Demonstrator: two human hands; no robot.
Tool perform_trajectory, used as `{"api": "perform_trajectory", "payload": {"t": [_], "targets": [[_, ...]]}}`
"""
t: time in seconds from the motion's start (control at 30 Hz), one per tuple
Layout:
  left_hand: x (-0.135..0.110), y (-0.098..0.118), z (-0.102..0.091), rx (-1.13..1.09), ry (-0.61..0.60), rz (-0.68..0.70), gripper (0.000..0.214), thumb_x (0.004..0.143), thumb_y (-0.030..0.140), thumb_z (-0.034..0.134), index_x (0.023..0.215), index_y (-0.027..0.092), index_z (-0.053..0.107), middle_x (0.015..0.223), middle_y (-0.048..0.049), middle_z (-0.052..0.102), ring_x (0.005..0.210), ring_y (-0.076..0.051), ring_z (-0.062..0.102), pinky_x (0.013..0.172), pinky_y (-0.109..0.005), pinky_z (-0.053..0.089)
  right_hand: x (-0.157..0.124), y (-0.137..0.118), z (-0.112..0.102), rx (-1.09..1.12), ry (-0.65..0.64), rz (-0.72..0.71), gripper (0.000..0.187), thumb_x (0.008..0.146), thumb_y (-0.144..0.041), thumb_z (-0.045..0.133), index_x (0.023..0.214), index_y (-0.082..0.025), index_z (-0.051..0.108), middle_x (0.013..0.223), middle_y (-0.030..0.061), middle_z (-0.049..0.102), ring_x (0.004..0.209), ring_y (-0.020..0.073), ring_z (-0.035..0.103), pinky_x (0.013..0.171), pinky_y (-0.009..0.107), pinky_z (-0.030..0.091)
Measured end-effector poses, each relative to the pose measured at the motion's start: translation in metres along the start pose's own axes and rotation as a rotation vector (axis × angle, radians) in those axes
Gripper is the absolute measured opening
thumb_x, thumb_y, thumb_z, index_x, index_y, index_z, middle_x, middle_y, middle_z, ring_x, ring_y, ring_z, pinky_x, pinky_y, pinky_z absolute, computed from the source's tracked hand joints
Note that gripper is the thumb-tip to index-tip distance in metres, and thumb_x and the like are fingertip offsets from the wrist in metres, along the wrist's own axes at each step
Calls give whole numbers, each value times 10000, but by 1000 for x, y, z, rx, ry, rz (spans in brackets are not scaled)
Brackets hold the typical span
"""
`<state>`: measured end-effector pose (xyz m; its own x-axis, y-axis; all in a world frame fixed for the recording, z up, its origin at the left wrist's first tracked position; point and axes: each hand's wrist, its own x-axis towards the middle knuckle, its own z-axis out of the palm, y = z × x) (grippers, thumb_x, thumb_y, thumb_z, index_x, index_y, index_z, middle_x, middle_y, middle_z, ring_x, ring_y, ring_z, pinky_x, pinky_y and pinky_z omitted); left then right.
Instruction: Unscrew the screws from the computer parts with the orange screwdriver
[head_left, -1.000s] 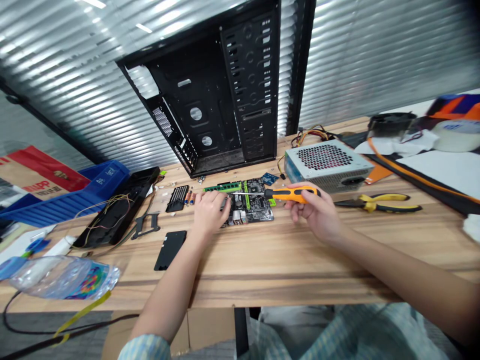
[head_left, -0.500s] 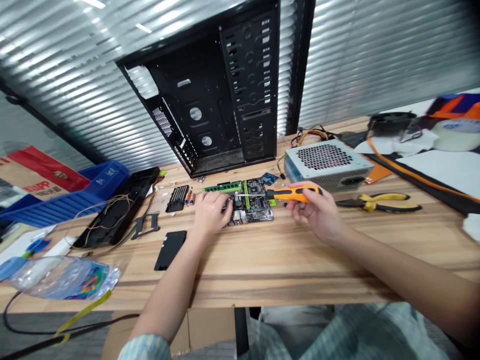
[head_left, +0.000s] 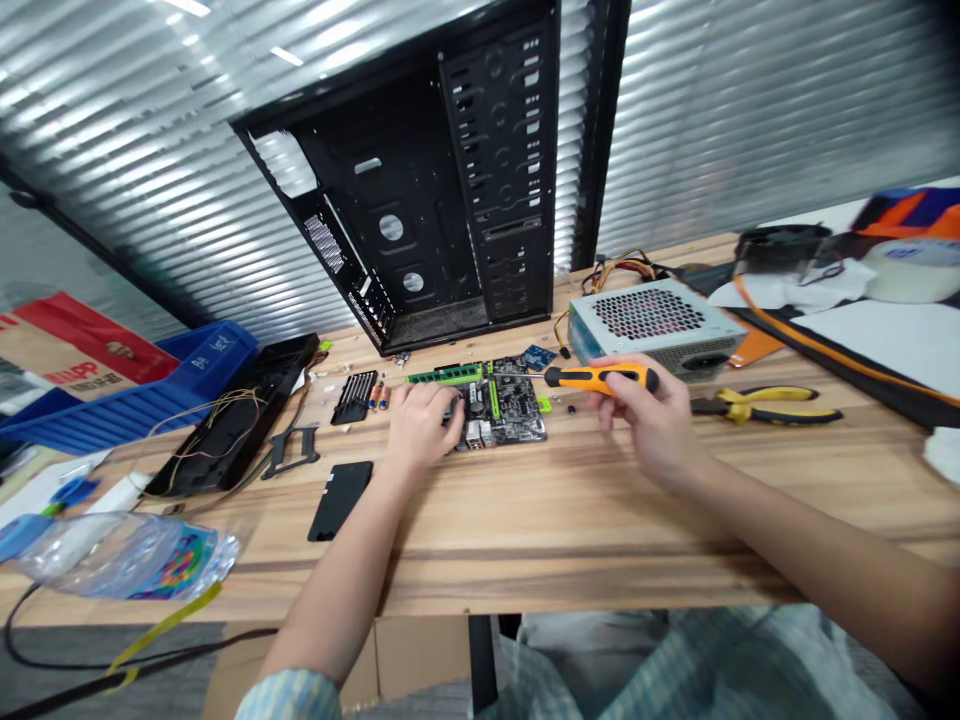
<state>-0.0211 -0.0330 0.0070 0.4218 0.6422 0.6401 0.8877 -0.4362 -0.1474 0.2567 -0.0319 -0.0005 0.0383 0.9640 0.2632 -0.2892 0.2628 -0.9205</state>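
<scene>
A small motherboard [head_left: 506, 400] with a green memory stick [head_left: 445, 375] lies on the wooden table [head_left: 570, 520]. My left hand [head_left: 418, 425] rests on the board's left edge, fingers curled over it. To the right of the board, my right hand [head_left: 645, 415] is closed round the orange-and-black handle of a screwdriver [head_left: 596, 377]. The tool lies roughly level, its shaft pointing left over the board's back right corner.
An open black computer case [head_left: 442, 190] stands behind the board. A grey power supply [head_left: 652, 325] and yellow-handled pliers [head_left: 757, 405] lie at the right. At the left are a black drive [head_left: 341, 498], a bit holder [head_left: 354, 396], a black panel with wires [head_left: 232, 425], blue bins [head_left: 120, 400] and a plastic bottle [head_left: 124, 555].
My right hand has drawn the screwdriver to the right and slightly up, so its tip has pulled back from the middle of the board. My left hand has stayed on the board.
</scene>
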Motion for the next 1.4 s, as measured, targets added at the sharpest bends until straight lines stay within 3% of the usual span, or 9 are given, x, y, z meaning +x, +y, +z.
{"api": "perform_trajectory", "payload": {"t": [0.1,0.23,0.4,0.67,0.9,1.03,1.2,1.4], "targets": [[0,0,0,5,-14,-6,95,886,232,552,849,197,631,841,-34,732,801,-201,648,791,-381,388,-2,-4,-4,-282,52,-221,181,784,-335,700,925,-223,683,666,-5,660,458,108,519,431,239,409],[-1,0,1,4,-19,-7,107,891,231,544,835,201,630,838,-30,732,798,-199,649,794,-382,388,-3,-7,-8,-615,72,-564,161,755,-294,727,893,-220,689,778,27,712,606,147,619,556,269,478],[-1,0,1,1,-38,-12,125,898,231,532,834,204,636,847,-34,735,811,-202,650,811,-387,386,-1,-4,-10,-727,91,-652,151,790,-297,699,915,-215,675,777,25,720,604,144,635,556,258,482],[0,1,0,-12,-74,-38,141,901,233,521,832,205,641,857,-39,732,822,-202,644,829,-392,384,-1,-5,-11,-781,152,-616,143,776,-337,702,849,-217,675,749,20,716,597,149,637,562,261,480],[-1,0,2,-25,-46,-29,126,889,225,535,827,208,643,840,-38,725,807,-205,643,822,-399,393,-3,-6,-12,-702,140,-523,133,798,-352,687,888,-254,681,823,37,723,694,191,657,646,316,508],[-1,0,1,-29,-49,-44,118,887,228,542,836,205,646,836,-47,720,810,-209,641,830,-401,394,-4,-5,-12,-521,154,-448,149,769,-348,713,890,-264,692,791,34,709,651,201,645,620,342,511],[-1,1,-2,-29,-25,-47,141,901,309,568,925,189,638,908,-61,725,874,-230,642,824,-387,385,-7,-6,-3,-116,81,-176,146,812,-395,668,890,-274,693,585,4,622,478,180,581,399,295,416],[-1,1,-2,-26,42,-35,295,877,433,623,1032,183,604,977,-83,725,931,-242,655,833,-383,390,-3,-2,6,132,88,66,332,767,-523,684,884,-213,656,551,-7,624,428,142,560,356,241,409]]}}
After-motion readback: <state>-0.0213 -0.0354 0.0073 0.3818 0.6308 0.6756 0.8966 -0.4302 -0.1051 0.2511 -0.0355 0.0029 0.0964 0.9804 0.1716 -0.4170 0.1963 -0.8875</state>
